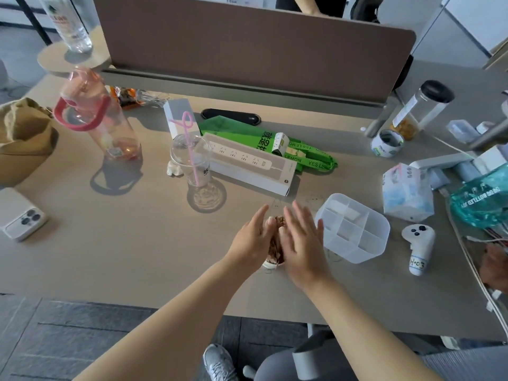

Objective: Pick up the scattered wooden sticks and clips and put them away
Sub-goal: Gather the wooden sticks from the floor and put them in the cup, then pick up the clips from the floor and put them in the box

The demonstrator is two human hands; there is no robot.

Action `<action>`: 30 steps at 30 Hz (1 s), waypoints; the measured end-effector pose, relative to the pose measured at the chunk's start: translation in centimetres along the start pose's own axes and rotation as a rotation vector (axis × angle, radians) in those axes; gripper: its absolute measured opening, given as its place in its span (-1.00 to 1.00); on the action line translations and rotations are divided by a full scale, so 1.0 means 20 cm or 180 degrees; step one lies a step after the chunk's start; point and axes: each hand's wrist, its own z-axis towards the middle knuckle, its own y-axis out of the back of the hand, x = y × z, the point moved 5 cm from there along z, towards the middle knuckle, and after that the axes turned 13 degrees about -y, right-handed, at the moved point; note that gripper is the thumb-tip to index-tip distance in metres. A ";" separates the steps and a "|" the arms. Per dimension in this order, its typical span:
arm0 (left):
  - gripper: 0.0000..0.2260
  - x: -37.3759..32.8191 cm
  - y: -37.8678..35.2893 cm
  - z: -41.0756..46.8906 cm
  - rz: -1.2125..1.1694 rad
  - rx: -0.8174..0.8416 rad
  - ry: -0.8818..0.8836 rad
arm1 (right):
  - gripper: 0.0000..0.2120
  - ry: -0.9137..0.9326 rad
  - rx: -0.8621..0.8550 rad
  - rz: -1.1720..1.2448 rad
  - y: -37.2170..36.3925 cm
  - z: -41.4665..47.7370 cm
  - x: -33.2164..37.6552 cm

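One bench [137, 243] carried everything, with one brown partition [247, 42] standing along its far edge, well beyond the clear divided organizer [354, 228]. One green bag [247, 133] lay flat, beyond the organizer and to its left, with one long white power-strip box [247, 163] lying across the bag's near edge. One tan cloth bag [22, 138] sat at the far left, well apart from the organizer. There were two bottles. The pink one with a red loop handle [101, 116] stood far to the organizer's left, and the clear one [66, 20] stood farther back on a round shelf. One tissue pack [406, 193] stood just right of the organizer, and one black-lidded jar [420, 111] stood beyond that. One clear cup with a pink straw [192, 160] stood left of the organizer and farther back. One white controller [417, 243] lay just to the organizer's near right, and one phone [20, 214] lay far to its left.

Two hands worked just left of the organizer. The left hand [253, 240] and the right hand [302, 243] faced palm to palm, each grip spread with straight fingers, pressing inward on one brown bundle [276, 243]. The bundle was blurred but looked like gathered wooden sticks, resting on the bench beside the organizer and not inside it.
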 end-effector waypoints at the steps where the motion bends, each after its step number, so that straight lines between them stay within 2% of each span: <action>1: -0.59 -0.01 0.05 0.00 -0.0071 -0.0154 -0.0021 | -0.38 -0.0042 -0.0217 0.0234 0.06 0.01 0.03; 4: -0.58 0.00 0.30 -0.03 -0.0117 -0.0785 -0.0053 | -0.51 0.0276 -0.0796 0.0505 0.20 0.05 0.24; 8: -0.60 0.14 0.72 -0.23 -0.0029 -0.1496 0.0074 | -0.67 0.1107 -0.0755 0.0539 0.13 0.03 0.70; 13: -0.61 0.48 1.26 -0.89 -0.0013 -0.2526 0.0561 | -0.80 0.1884 0.0182 0.0546 -0.30 -0.29 1.36; 18: -0.64 0.94 1.49 -1.89 -0.0357 -0.3616 0.1167 | -0.86 0.2379 0.1740 0.0080 -0.90 -0.99 1.74; 21: -0.66 1.27 1.42 -2.49 -0.0503 -0.4047 0.1649 | -0.85 0.2518 0.2623 -0.0537 -1.29 -1.46 1.73; 24: -0.67 1.62 1.21 -3.00 -0.0621 -0.4330 0.2201 | -0.87 0.2502 0.3289 -0.1251 -1.73 -1.85 1.57; 30: -0.67 2.23 0.54 -3.61 -0.1041 -0.4640 0.3543 | -0.78 0.2521 0.3924 -0.2884 -2.50 -2.36 1.03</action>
